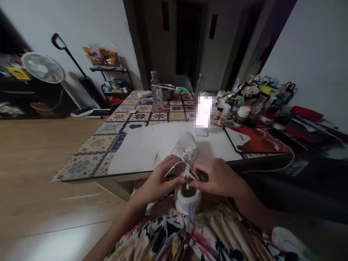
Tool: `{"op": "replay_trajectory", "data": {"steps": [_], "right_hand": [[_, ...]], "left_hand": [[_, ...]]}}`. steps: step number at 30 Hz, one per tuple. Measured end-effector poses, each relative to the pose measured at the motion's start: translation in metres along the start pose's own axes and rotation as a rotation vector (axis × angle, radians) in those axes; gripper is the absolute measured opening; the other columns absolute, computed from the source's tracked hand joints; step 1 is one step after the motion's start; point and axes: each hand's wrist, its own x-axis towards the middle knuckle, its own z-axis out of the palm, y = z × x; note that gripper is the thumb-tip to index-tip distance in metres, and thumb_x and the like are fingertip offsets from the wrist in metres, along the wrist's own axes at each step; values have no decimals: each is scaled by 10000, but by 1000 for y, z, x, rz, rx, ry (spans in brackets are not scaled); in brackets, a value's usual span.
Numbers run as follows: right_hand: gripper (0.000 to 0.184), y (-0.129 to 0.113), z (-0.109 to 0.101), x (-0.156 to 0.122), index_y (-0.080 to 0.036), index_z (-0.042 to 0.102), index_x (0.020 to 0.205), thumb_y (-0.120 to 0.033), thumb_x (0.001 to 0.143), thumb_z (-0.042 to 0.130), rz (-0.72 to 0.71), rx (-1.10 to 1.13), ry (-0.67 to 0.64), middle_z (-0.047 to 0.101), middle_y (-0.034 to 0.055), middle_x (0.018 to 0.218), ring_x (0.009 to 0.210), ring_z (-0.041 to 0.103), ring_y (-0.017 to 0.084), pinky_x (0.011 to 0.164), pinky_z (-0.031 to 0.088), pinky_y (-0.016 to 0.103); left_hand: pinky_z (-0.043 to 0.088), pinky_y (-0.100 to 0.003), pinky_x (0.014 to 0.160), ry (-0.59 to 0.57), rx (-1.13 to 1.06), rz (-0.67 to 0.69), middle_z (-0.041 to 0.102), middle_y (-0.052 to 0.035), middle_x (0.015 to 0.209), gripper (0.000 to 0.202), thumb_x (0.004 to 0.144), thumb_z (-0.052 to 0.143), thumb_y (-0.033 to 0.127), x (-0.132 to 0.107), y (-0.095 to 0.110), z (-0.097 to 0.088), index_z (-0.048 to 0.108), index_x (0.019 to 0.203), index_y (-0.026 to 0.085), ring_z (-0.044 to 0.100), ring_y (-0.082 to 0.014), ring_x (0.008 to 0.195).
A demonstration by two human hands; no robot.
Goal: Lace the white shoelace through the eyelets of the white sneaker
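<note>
A white sneaker (185, 142) points away from me. Its toe lies over the table's near edge and its heel is by my lap. White shoelaces (188, 167) cross over its front, and one loose lace loops out to the left. My left hand (166, 178) is closed at the left side of the shoe's opening, thumb and fingers pinching the lace near the tongue. From the other side, my right hand (213, 176) has its fingers curled in and pinches the lace too. The fingertips partly hide the lace ends.
White paper (136, 146) covers the near part of the patterned table. A glowing screen on a stand (201, 132) rises behind the shoe. Water bottles (157, 92) stand farther back. To the right are a red-covered tablet (255, 139), jars (241, 115) and clutter.
</note>
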Motion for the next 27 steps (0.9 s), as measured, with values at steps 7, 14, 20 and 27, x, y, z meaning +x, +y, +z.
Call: {"op": "replay_trajectory", "data": {"steps": [7, 14, 20, 27], "right_hand": [[261, -3, 0, 2, -200, 573, 749, -279, 981, 484, -145, 124, 122, 604, 12, 733, 716, 558, 150, 658, 404, 277], [435, -6, -25, -12, -247, 610, 721, -475, 1003, 370, -663, 642, -141, 715, 28, 830, 846, 671, 151, 817, 530, 299], [257, 55, -6, 20, -202, 612, 1121, -300, 1006, 404, 170, -59, 190, 693, 66, 940, 843, 644, 203, 734, 493, 301], [574, 132, -14, 72, -297, 403, 1468, -72, 942, 355, 506, -590, 55, 584, 171, 1193, 985, 639, 313, 771, 472, 374]], "left_hand": [[463, -321, 864, 22, 7, -4, 601, -67, 958, 174, 832, 682, 315, 0, 3, 2, 627, 915, 173, 572, -203, 927], [460, -306, 856, 43, -21, -11, 600, -68, 980, 111, 836, 649, 230, 0, 5, 6, 644, 934, 178, 578, -190, 938], [459, -311, 830, -10, -111, -23, 596, -62, 950, 43, 844, 642, 226, 2, 9, 9, 631, 848, 185, 577, -189, 914], [436, -307, 860, -44, -161, -10, 569, -62, 973, 7, 857, 616, 188, 2, 9, 9, 619, 851, 185, 562, -182, 937]]}}
